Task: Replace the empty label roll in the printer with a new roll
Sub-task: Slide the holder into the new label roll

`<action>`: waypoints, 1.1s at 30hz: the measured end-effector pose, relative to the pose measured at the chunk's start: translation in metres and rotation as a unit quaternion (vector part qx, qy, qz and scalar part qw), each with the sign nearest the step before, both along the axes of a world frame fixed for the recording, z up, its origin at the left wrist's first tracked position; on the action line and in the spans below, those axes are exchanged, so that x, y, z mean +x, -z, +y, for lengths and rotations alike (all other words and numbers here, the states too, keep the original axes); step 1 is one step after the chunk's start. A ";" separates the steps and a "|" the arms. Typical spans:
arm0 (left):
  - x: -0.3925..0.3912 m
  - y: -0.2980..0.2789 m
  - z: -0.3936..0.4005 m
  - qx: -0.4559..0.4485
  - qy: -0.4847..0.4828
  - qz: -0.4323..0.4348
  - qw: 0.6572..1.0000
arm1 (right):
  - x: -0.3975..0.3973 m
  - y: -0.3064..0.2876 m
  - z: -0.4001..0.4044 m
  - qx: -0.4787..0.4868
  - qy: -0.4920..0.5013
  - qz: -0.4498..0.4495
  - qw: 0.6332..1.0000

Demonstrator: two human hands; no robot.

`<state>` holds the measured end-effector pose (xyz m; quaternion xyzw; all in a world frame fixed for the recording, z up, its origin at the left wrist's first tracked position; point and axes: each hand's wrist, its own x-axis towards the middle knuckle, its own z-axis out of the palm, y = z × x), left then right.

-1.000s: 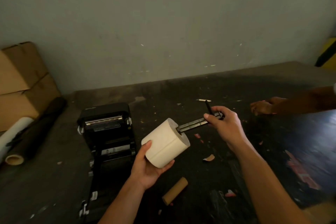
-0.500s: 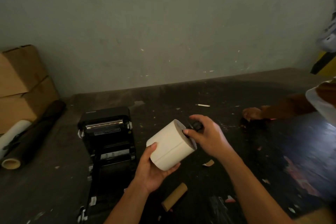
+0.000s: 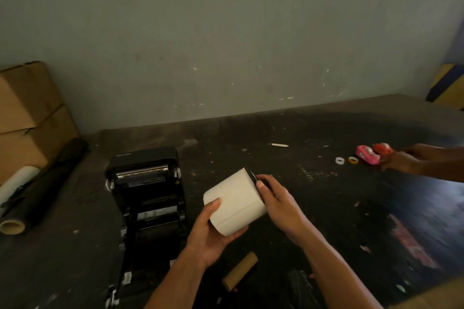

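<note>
Above the dark surface [image 3: 313, 133], head view: left hand [image 3: 208, 233] cups the new white label roll [image 3: 234, 204] from below, grip curled round it, thumb on top. Right hand [image 3: 278, 204] at the roll's right end, fingers clamped on a black spindle piece [image 3: 251, 175] against that end. Open black printer [image 3: 148, 190] sits just left of the roll. Empty cardboard core [image 3: 239, 272] lies on the surface below the hands. Cardboard boxes [image 3: 27, 113] far left. Another person's hand [image 3: 399, 162] far right by a pink tape dispenser [image 3: 367, 155].

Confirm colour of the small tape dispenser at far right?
Pink tape dispenser, head view.
</note>
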<state>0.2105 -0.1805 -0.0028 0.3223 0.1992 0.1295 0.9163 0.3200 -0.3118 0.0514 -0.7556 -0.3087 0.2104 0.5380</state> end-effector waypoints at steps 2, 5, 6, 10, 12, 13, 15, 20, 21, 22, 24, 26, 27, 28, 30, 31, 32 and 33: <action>0.001 0.000 0.000 0.012 -0.002 0.016 1.000 | -0.002 -0.001 -0.003 0.007 -0.020 0.085 0.996; 0.002 -0.003 -0.001 0.066 -0.002 0.037 0.997 | 0.000 -0.004 -0.011 0.015 -0.053 0.168 0.984; 0.003 -0.006 -0.001 0.092 0.002 0.044 0.995 | 0.001 -0.003 -0.013 0.015 -0.053 0.178 0.982; 0.009 -0.009 -0.003 0.163 0.006 0.061 0.985 | 0.004 0.013 -0.009 0.071 0.013 0.222 0.972; 0.011 -0.008 -0.003 0.175 0.005 0.071 0.982 | 0.004 0.021 -0.008 0.098 0.039 0.232 0.967; 0.012 -0.008 -0.004 0.177 0.010 0.076 0.981 | 0.004 0.024 -0.008 0.109 0.047 0.240 0.964; 0.014 -0.009 -0.003 0.167 0.021 0.091 0.982 | 0.006 0.030 -0.008 0.124 0.063 0.272 0.952; 0.023 -0.008 0.003 0.207 0.021 0.165 0.964 | 0.017 0.041 -0.014 0.141 0.097 0.339 0.925; 0.024 -0.001 0.002 0.235 -0.009 0.206 0.950 | 0.020 0.043 -0.016 0.140 0.108 0.348 0.921; 0.022 0.008 0.002 0.273 -0.041 0.251 0.928 | 0.023 0.046 -0.019 0.140 0.120 0.359 0.915; 0.016 0.034 -0.002 0.398 -0.056 0.320 0.858 | 0.030 0.053 -0.026 0.137 0.129 0.382 0.905; 0.010 0.064 -0.004 0.541 -0.001 0.356 0.762 | 0.033 0.059 -0.032 0.142 0.124 0.409 0.893; 0.009 0.077 -0.003 0.595 0.034 0.373 0.711 | 0.034 0.063 -0.035 0.148 0.117 0.421 0.888; 0.009 0.088 0.000 0.629 0.070 0.394 0.666 | 0.035 0.067 -0.038 0.150 0.108 0.429 0.884; 0.009 0.101 0.006 0.659 0.123 0.434 0.601 | 0.035 0.074 -0.043 0.150 0.097 0.441 0.879; 0.010 0.104 0.010 0.658 0.137 0.451 0.587 | 0.036 0.077 -0.044 0.150 0.099 0.448 0.876; 0.011 0.106 0.013 0.652 0.149 0.466 0.580 | 0.037 0.079 -0.046 0.151 0.105 0.453 0.872; 0.012 0.107 0.014 0.644 0.159 0.476 0.578 | 0.038 0.081 -0.047 0.153 0.109 0.458 0.869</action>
